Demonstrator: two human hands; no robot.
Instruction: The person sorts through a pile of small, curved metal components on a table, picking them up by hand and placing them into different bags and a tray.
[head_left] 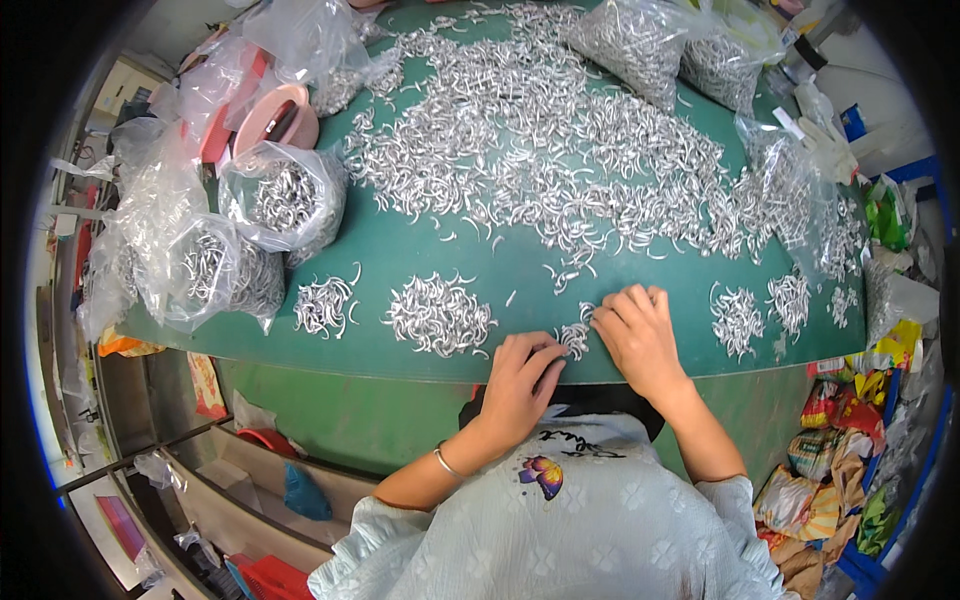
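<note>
A small heap of curved silvery metal pieces (573, 341) lies near the front edge of the green table, between my two hands. My left hand (520, 385) rests at the heap's left side, its fingers bent and drawn together; whatever is in them is hidden. At the heap's right side is my right hand (640, 338), with curled fingers and the fingertips touching the pieces; I cannot make out what they pinch. Beyond both hands spreads a large mass of the same metal pieces (560, 130).
Small piles lie to the left (440, 315) and right (737, 322) along the table's (400, 245) front. Open plastic bags of pieces (285, 200) stand at the left beside a pink container (290, 115). More filled bags (630, 50) are at the back right. Shelves flank the table.
</note>
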